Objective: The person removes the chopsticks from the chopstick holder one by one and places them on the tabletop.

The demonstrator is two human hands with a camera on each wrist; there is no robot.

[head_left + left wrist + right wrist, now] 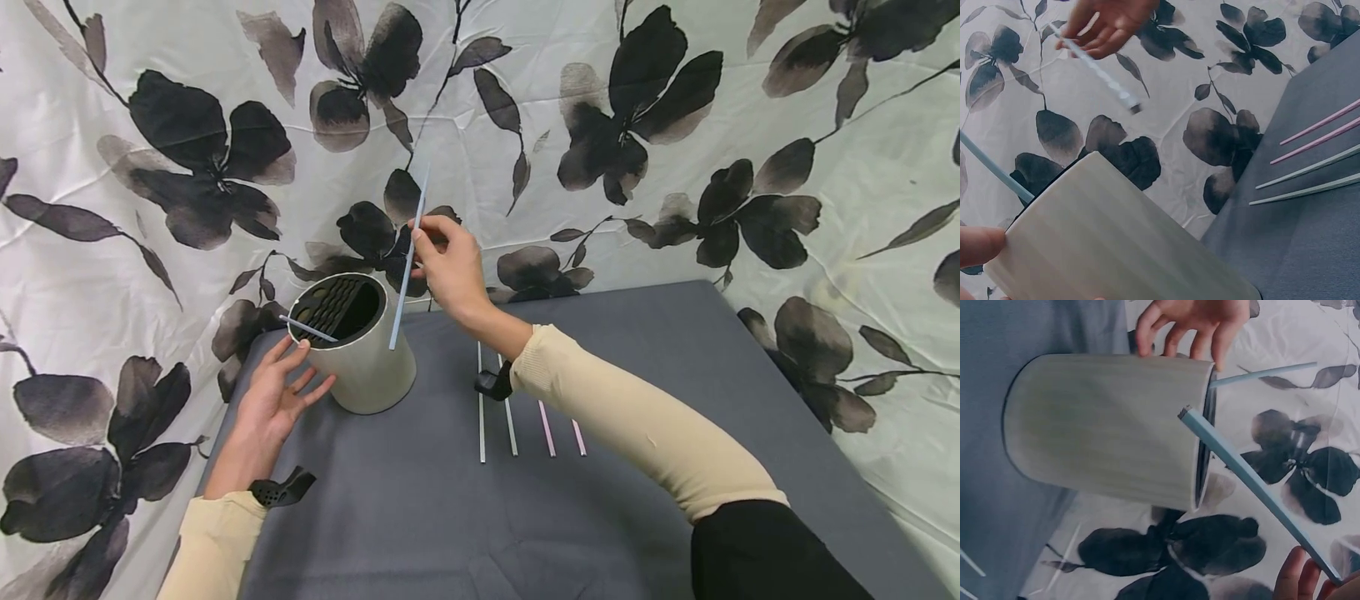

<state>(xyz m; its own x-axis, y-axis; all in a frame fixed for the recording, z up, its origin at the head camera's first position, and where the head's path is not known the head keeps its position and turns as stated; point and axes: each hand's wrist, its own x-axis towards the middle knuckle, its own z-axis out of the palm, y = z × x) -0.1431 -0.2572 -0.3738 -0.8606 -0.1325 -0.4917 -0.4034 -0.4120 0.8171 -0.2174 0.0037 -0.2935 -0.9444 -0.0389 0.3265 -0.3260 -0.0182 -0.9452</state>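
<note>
Between fingertips and thumb my right hand (pixel 453 265) pinches a blue chopstick (pixel 404 287) near its middle. It slants in the air at the right side of a cream cylindrical utensil holder (pixel 371 379), with its thicker end lower. My left hand (pixel 266 404) rests its spread fingers against the holder's left side and rim. A second blue chopstick (pixel 309 328) leans in the black divided insert (pixel 322 302) inside the holder. In the right wrist view, the held chopstick's square end (pixel 1192 419) overlaps the holder near its rim.
Two pale green chopsticks (pixel 482 433) and two pink ones (pixel 547 429) lie side by side on the grey cloth-covered table (pixel 420 517), partly hidden by my right wrist strap. A white floral cloth (pixel 525 208) hangs behind the table.
</note>
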